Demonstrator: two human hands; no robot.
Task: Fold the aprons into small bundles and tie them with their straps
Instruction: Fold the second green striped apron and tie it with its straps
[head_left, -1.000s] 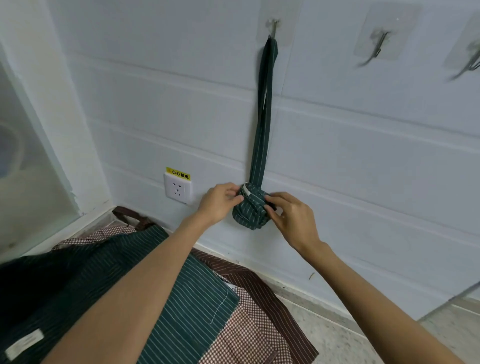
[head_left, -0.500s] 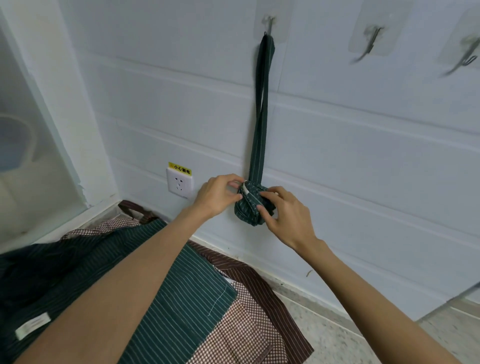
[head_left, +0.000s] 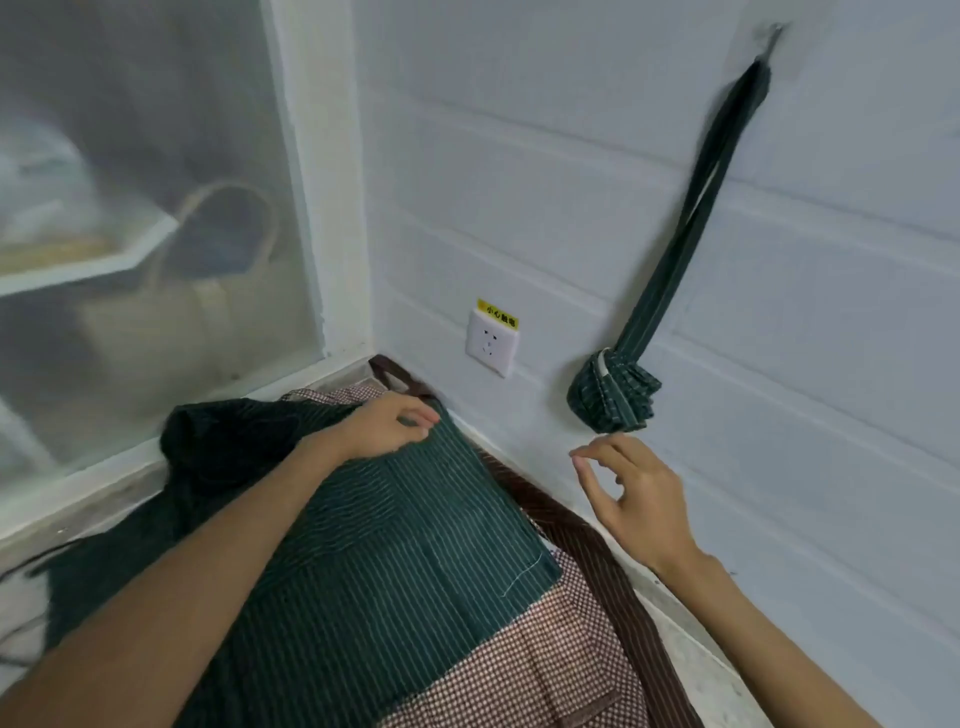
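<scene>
Both hands have left the hung bundle (head_left: 613, 392) — left hand (head_left: 387, 426) rests loosely on soft green striped apron (head_left: 405, 561), right hand (head_left: 631, 493) empty, loosely curled; I'd pinch its hem.

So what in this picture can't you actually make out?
- Head view: the things behind the frosted window are blurred; only a vague bag shape shows.
- The yellow label above the socket is too small to read.
- The checked apron lies mostly under the green striped apron.
- Whether the left hand grips that apron or rests on it.
</scene>
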